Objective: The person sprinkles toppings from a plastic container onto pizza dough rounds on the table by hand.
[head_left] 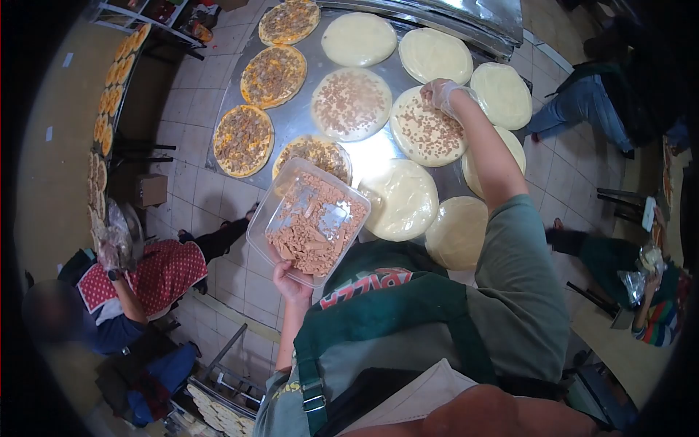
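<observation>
My left hand (293, 284) grips the near edge of a clear plastic container (256, 231), which holds brown meat crumbles (317, 237) and some larger pieces. In a clear plastic glove, my right hand (440, 96) is over the far edge of a pale pizza base (422, 135) scattered with crumbles. Its fingers are drawn together; what they hold, if anything, is hidden. Left of that lies another crumble-topped base (351, 104). A plain, shiny base (400, 200) lies between the container and my right arm. The container partly covers a fully topped pizza (313, 154).
Several topped pizzas (273, 76) line the left of the metal table (291, 120); several plain bases (501, 96) lie at the back and right. One person (142, 277) works at the left, another (641, 277) at the right. A cardboard box (151, 190) stands at left.
</observation>
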Available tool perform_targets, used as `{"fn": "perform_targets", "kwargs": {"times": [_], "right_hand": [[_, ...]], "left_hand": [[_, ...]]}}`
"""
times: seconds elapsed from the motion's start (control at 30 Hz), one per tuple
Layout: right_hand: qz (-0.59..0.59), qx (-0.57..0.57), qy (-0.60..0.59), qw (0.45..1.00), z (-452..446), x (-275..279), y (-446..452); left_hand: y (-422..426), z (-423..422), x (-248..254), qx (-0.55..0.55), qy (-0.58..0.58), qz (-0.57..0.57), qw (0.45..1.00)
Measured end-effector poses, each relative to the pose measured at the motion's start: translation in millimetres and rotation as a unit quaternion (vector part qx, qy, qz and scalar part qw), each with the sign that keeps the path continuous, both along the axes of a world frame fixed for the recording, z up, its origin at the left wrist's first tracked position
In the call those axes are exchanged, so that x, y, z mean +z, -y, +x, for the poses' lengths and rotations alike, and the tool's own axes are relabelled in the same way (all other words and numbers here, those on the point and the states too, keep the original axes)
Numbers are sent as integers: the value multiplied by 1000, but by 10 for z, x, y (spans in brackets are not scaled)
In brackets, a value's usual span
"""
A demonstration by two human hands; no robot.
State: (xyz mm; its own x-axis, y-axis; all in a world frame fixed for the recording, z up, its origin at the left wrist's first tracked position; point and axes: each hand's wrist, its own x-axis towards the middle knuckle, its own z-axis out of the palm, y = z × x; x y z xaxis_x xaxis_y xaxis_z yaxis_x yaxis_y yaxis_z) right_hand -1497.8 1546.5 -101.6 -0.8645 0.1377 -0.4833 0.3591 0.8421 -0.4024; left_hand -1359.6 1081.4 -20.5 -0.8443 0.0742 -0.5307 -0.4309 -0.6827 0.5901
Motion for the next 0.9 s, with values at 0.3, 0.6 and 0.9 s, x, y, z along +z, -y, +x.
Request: {"fn": "perform_targets", "kwargs": {"times": [0.3,0.6,0.9], "right_hand": [[-345,195,-113,911,850,1058,1603],[-97,312,52,944,1223,1119,2355],[-209,349,57,912,1355,912,2188]], "left_hand": [[-251,-96,-31,-58,6,12,998],[-577,-95,74,-126,-9,27,992],[-663,41,-136,-162,-2,37,986]]}}
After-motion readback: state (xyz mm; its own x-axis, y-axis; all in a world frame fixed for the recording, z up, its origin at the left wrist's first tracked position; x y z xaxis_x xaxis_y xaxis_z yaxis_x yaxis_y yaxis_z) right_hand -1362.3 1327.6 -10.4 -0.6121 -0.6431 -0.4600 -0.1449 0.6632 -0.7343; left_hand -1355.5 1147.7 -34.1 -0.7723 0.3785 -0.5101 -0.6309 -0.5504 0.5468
